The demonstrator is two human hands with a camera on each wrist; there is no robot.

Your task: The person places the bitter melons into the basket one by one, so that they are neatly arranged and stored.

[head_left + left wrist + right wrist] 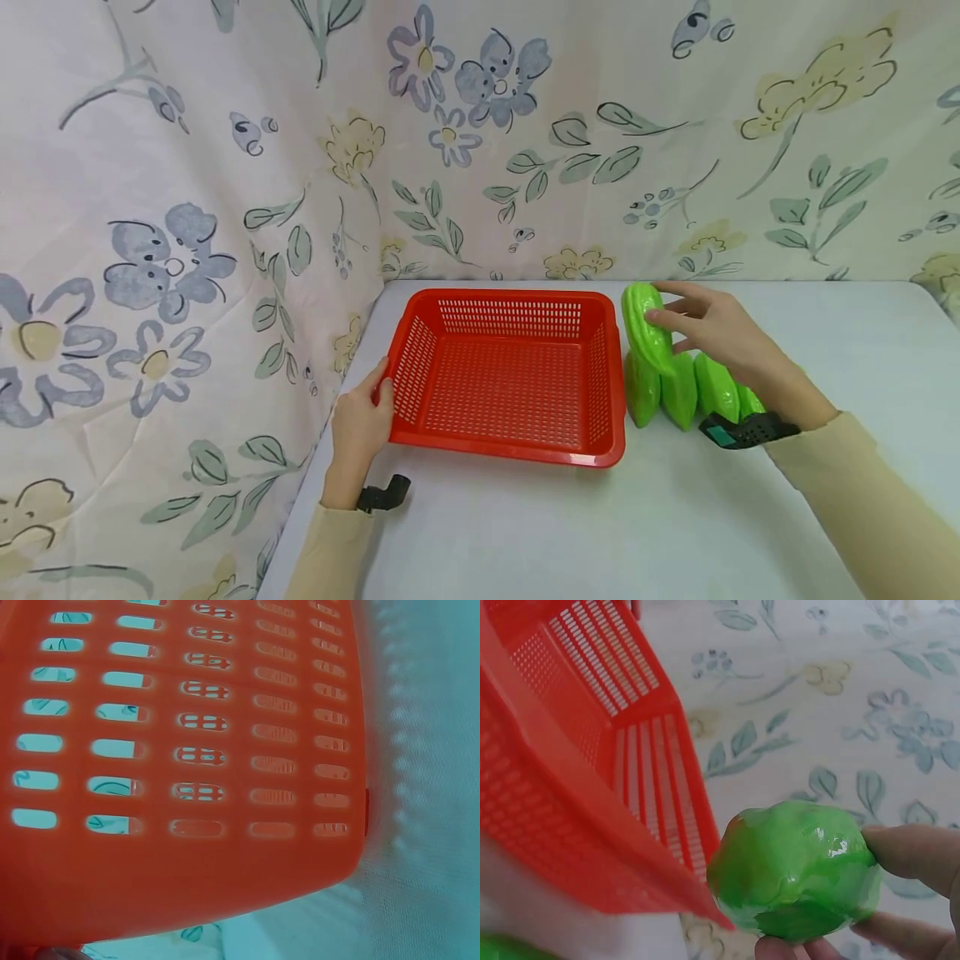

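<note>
A red plastic basket (506, 454) with slotted sides stands on the white table, nothing in it. At its left side my left hand (363, 423) grips the rim; the left wrist view shows mostly the basket's slotted wall (270, 780). My right hand (708, 325) holds a glossy green ridged fruit (647, 329) between thumb and fingers, raised just beyond the basket's right rim. From the right wrist this fruit (795, 874) appears end-on, with a reddish tint on one side. Several similar green fruits (679, 400) lie in a row below, partly hidden by the right hand and forearm.
The white table (525, 533) extends in front of the basket and to the right. A flower-printed cloth (495, 192) hangs behind the table and along its left side, close to the left hand. Both wrists wear black camera straps.
</note>
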